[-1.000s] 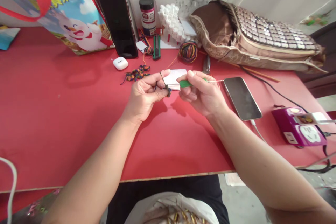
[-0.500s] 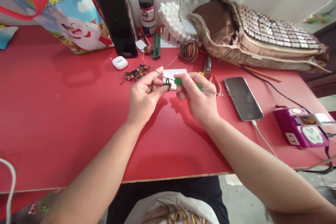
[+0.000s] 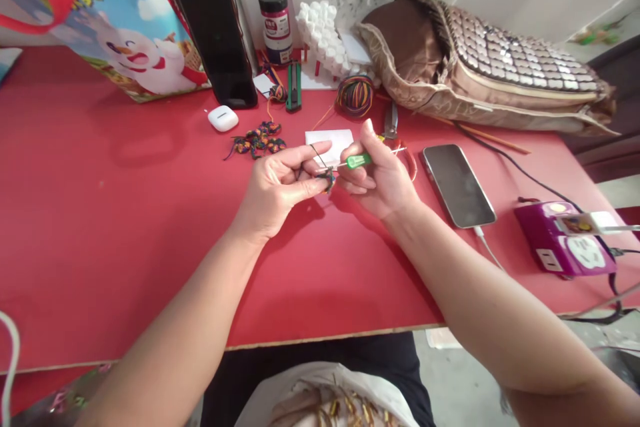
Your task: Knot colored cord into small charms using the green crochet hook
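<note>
My left hand [image 3: 277, 190] pinches a small dark multicoloured piece of crochet [image 3: 327, 180] between thumb and fingers, with a strand of yarn running over the raised index finger. In my right hand [image 3: 383, 177] is a crochet hook with a green handle [image 3: 358, 161]; its metal tip meets the crochet at the left fingers. The right thumb points up, and the other fingers curl round the handle. Behind the hands lies a white notepad [image 3: 330, 141]. Left of it rests a finished-looking crocheted piece [image 3: 257, 140]. A ball of multicoloured yarn [image 3: 355, 96] sits farther back.
On the red table [image 3: 125, 227] are a white earphone case [image 3: 223, 118], a green cutter [image 3: 294, 87], pliers [image 3: 391, 121], a charging phone [image 3: 459, 185] and a purple power socket [image 3: 565, 240]. A dark phone [image 3: 220, 40] leans upright. A sequined bag [image 3: 500, 67] lies at back right.
My right hand has rolled so its thumb points up and the hook's handle has turned. The crochet has shifted slightly right and down; the left index finger now stretches farther right. The view has shifted slightly.
</note>
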Action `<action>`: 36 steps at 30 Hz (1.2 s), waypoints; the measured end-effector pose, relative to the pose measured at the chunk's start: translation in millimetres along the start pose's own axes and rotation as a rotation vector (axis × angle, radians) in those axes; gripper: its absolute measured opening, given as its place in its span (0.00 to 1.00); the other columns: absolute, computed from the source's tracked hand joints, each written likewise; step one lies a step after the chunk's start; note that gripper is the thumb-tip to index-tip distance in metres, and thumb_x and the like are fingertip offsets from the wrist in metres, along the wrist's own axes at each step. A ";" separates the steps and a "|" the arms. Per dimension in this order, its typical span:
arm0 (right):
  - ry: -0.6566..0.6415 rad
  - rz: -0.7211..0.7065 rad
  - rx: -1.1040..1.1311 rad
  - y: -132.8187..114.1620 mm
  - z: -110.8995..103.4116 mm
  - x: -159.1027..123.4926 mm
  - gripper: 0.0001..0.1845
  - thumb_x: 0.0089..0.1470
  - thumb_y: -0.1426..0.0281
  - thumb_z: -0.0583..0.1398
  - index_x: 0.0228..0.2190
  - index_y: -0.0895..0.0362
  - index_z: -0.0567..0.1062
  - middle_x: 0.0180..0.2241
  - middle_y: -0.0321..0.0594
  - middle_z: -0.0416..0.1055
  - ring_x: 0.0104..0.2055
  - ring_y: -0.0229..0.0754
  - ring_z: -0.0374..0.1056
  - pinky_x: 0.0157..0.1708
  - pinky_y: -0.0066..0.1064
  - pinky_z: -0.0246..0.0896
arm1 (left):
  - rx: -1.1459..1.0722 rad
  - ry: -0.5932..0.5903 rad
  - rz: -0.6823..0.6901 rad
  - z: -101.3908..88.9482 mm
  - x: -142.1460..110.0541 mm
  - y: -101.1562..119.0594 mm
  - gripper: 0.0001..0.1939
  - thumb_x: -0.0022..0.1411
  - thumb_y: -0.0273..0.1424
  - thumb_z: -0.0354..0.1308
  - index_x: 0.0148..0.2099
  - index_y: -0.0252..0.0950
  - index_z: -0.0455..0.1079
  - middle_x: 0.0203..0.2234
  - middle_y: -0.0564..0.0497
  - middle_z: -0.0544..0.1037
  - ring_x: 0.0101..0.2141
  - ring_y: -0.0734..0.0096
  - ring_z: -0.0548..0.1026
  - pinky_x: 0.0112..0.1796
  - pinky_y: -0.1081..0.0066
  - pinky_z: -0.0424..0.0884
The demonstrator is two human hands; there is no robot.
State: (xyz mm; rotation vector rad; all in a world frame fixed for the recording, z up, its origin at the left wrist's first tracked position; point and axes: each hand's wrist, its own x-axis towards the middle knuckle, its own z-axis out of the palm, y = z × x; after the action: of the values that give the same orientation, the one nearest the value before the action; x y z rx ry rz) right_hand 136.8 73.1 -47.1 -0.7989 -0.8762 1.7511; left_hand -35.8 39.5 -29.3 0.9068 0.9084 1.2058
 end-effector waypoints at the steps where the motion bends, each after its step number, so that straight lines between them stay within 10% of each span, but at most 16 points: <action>1: -0.019 -0.003 -0.021 -3.3 -3.6 0.4 0.33 0.65 0.41 0.64 0.22 0.54 0.79 0.12 0.24 0.49 0.14 0.28 0.35 0.14 0.28 0.37 | 0.030 -0.022 -0.012 0.8 -1.7 0.5 0.24 0.45 0.22 0.79 0.47 0.37 0.90 0.27 0.54 0.80 0.31 0.75 0.79 0.36 0.73 0.77; 36: 0.022 -0.152 -0.319 -23.5 -22.0 -0.8 0.36 0.60 0.36 0.65 0.18 0.53 0.78 0.09 0.28 0.53 0.11 0.30 0.42 0.13 0.30 0.35 | 0.162 -0.065 -0.068 7.1 -10.4 2.1 0.25 0.47 0.22 0.74 0.50 0.36 0.89 0.28 0.52 0.80 0.24 0.77 0.71 0.23 0.74 0.62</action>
State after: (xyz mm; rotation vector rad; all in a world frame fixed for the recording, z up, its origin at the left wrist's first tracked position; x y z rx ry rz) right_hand 166.3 82.7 -38.7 -0.9292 -1.1888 1.4863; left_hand -31.3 28.9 -23.8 1.0299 0.9871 1.0497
